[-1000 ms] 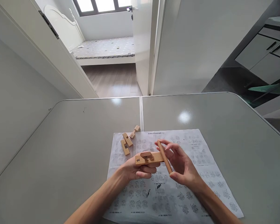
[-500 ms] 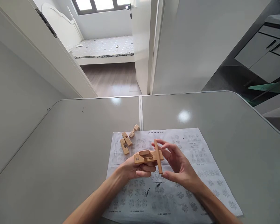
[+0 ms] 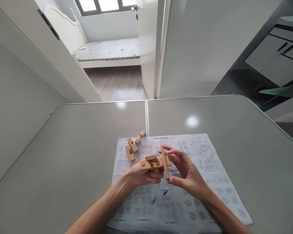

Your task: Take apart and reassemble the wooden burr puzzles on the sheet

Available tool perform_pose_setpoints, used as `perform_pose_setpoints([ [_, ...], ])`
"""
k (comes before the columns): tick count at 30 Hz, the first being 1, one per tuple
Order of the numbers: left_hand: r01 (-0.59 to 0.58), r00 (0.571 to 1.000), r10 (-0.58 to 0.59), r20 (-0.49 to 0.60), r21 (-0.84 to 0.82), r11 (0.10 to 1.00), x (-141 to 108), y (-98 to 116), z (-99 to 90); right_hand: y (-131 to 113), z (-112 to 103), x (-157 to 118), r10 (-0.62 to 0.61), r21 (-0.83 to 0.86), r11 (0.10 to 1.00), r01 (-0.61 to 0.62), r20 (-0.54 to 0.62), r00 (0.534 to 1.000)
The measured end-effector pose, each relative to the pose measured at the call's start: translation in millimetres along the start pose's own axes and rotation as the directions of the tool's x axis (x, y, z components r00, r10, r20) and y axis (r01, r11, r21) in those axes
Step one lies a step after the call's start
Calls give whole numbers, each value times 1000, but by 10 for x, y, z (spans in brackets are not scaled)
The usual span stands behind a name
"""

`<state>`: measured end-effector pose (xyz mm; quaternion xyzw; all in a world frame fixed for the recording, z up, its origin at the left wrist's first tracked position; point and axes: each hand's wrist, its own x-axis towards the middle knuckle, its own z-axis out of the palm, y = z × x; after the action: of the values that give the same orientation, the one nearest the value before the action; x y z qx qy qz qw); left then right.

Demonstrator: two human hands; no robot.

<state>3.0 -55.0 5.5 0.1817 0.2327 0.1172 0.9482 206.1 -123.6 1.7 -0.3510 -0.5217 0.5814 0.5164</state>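
My left hand [image 3: 146, 175] is closed around a flat wooden puzzle piece [image 3: 146, 165] marked "2", its thumb lying along the top. Crossing the right end of that piece is a slim wooden stick [image 3: 165, 167]. My right hand [image 3: 185, 169] grips the stick by its two ends, thumb at the near end and fingertips at the far end. Both hands are held over a printed sheet [image 3: 210, 195]. Beyond the left hand lie a notched wooden block [image 3: 130, 153], another block [image 3: 132, 145] touching it, and a narrow-waisted wooden piece [image 3: 140, 136].
The sheet, covered in small puzzle diagrams, lies on a grey glossy table [image 3: 75, 162] with a seam [image 3: 147, 117] down its middle. Past the far edge are an open door [image 3: 148, 48], a bed [image 3: 109, 48] and, at right, cabinets [image 3: 278, 55].
The fingers of my left hand have curled in a little under the piece. The stick has shifted very slightly left and up with my right hand.
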Motion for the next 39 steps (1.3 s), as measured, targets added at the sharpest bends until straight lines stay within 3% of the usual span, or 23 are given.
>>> perform_pose_setpoints([
  [7,53,998,-53,-38,-15,998,14,3,30,33,31,-11,20,-8,1000,-19,27,999],
  [26,16,998,-16,-61,11,1000,30,-44,-4,39,56,-41,20,-1,1000,-20,-4,1000],
  [39,22,988,-17,-152,25,999,35,-34,54,22,68,-51,39,-45,998,-38,8,999],
])
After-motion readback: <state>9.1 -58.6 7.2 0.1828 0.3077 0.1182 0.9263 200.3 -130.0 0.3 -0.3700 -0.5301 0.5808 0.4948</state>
